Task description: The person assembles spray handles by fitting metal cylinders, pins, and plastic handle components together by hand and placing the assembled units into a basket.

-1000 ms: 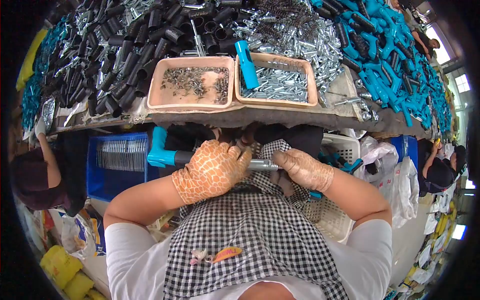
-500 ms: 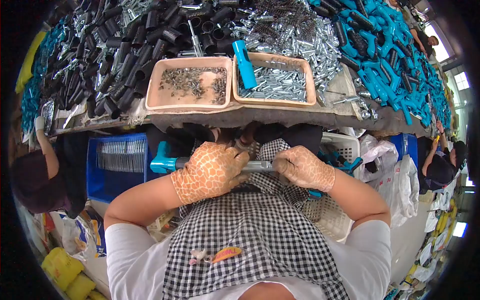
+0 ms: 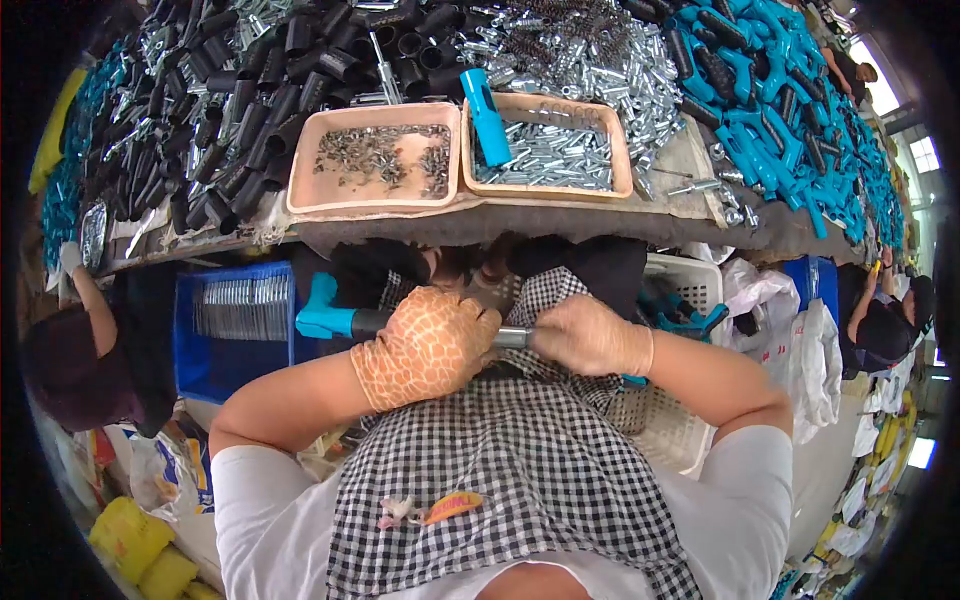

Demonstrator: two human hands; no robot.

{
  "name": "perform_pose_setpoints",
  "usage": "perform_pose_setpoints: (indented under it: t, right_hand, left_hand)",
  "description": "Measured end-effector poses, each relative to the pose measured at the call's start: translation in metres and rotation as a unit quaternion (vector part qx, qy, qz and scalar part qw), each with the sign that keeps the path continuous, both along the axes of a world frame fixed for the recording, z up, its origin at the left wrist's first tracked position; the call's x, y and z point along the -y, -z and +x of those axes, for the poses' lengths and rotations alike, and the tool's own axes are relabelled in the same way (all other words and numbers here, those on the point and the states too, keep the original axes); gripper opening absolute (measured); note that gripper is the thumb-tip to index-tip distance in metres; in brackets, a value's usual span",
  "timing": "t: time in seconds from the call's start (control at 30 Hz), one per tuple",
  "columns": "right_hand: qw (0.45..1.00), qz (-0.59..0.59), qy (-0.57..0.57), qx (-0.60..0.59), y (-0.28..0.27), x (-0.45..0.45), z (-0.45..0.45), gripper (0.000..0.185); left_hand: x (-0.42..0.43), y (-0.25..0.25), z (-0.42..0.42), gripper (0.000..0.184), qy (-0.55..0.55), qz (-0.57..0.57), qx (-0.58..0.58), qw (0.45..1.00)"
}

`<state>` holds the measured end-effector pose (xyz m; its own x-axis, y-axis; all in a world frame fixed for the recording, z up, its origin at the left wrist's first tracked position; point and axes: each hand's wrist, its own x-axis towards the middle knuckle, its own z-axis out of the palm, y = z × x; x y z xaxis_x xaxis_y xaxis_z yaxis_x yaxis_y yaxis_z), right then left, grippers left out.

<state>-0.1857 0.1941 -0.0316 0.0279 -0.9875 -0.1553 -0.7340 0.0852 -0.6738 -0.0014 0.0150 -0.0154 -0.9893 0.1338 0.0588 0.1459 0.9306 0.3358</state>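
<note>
"Item one, your left hand?"

"My left hand [image 3: 425,342], in an orange-and-white patterned glove: closed round the shaft of a teal-handled tool [image 3: 322,314], fingers wrapped over it."

"Item two, the right?"

"My right hand [image 3: 590,336], gloved, slightly blurred: fingers curled in on the outer end of the tool's metal tube [image 3: 513,338]. I cannot tell how each finger lies."

"Location of the tool?"

"Roughly level across my front, above the checked apron [image 3: 500,440], this side of the desk [image 3: 590,226]. Teal handle out past my left hand, a black section next to it, the metal tube between my hands."

"Contents of the desk, front row?"

"Two pale trays, side by side. Left tray [image 3: 375,205]: small metal pieces, scattered. Right tray [image 3: 624,160]: silver pins, many. One teal sleeve [image 3: 485,118], tilted over the right tray's left side."

"Back row?"

"Black tubes [image 3: 245,145], one heap, left. Dark springs [image 3: 570,45] and silver metal parts [image 3: 640,90], middle. Teal handles [image 3: 765,165], one heap, right."

"Below desk level?"

"One blue crate [image 3: 235,378] on my left, metal strips [image 3: 240,308] in a row inside. One white basket [image 3: 690,268] on my right, white sacks [image 3: 805,370] just beside it."

"Other persons?"

"One at far left, a gloved hand [image 3: 70,258] at the desk's edge; others at far right."
</note>
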Motion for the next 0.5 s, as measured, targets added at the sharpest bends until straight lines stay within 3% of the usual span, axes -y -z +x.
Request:
perform_pose_setpoints:
  t: [0.07, 0.17, 0.23, 0.27, 0.3, 0.33, 0.4, 0.43, 0.5]
  right_hand:
    - [0.978, 0.109, 0.080, 0.160, 0.006, -0.003, 0.003, 0.033]
    - [0.865, 0.266, 0.188, 0.382, 0.008, -0.004, 0.007, 0.037]
    - [0.928, 0.163, 0.160, 0.295, 0.013, -0.002, 0.007, 0.038]
    - [0.988, -0.002, 0.091, 0.123, 0.018, 0.002, 0.004, 0.038]
    - [0.984, -0.169, 0.015, -0.056, 0.018, 0.007, 0.002, 0.038]
    - [0.979, -0.172, -0.035, -0.100, 0.011, 0.012, 0.000, 0.038]
    - [0.958, -0.174, -0.135, -0.186, -0.016, 0.022, -0.002, 0.040]
    - [0.950, -0.198, -0.139, -0.195, -0.006, 0.021, -0.004, 0.039]
    - [0.959, -0.142, -0.162, -0.186, -0.012, 0.021, -0.007, 0.037]
  left_hand:
    - [-0.006, 0.011, 0.005, 0.035, -0.002, -0.068, -0.081, 0.994]
    - [-0.005, 0.018, 0.010, 0.033, -0.004, -0.097, -0.123, 0.988]
    - [-0.001, 0.015, 0.011, 0.030, -0.009, -0.047, -0.063, 0.997]
    - [0.005, 0.008, 0.008, 0.029, -0.012, 0.001, -0.002, 1.000]
    - [0.012, 0.002, 0.004, 0.028, -0.015, 0.050, 0.058, 0.997]
    - [0.018, -0.003, -0.002, 0.028, -0.035, 0.167, 0.178, 0.969]
    - [0.029, -0.008, -0.015, 0.030, -0.068, 0.386, 0.399, 0.829]
    - [0.032, -0.001, -0.018, 0.035, -0.059, 0.422, 0.430, 0.796]
    - [0.028, -0.001, -0.021, 0.031, -0.049, 0.402, 0.428, 0.808]
